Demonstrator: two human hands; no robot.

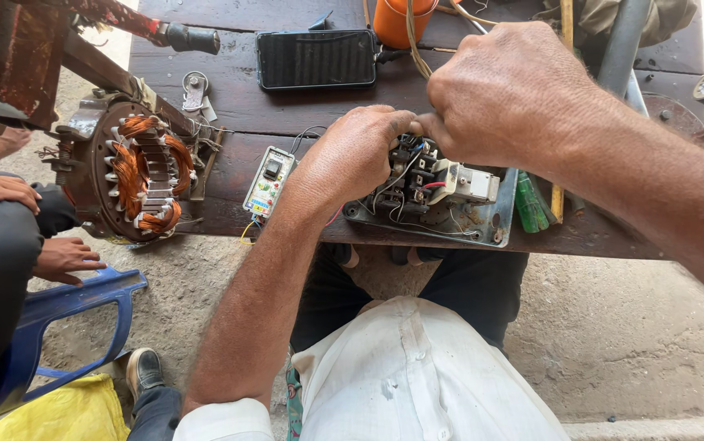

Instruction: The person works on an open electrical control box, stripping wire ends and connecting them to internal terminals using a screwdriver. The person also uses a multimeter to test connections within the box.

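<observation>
An electrical starter assembly [441,200] with black contactor blocks, thin wires and a grey metal base plate lies at the near edge of a dark wooden bench [229,90]. My left hand [352,155] rests on its left side, fingers curled over the black blocks. My right hand [507,90] comes in from the right, its fingers pinched together at the top of the assembly, just touching my left fingertips. What the fingertips pinch is hidden. A bundle of tan wires [414,37] runs up from under my right hand.
A small white tester box [268,181] lies left of the assembly. A motor stator with copper windings [133,171] leans at the bench's left end. A dark phone [316,59], an orange cup [401,18] and a green-handled tool [530,202] are on the bench. Another person's hands [62,257] and blue chair [58,314] are at left.
</observation>
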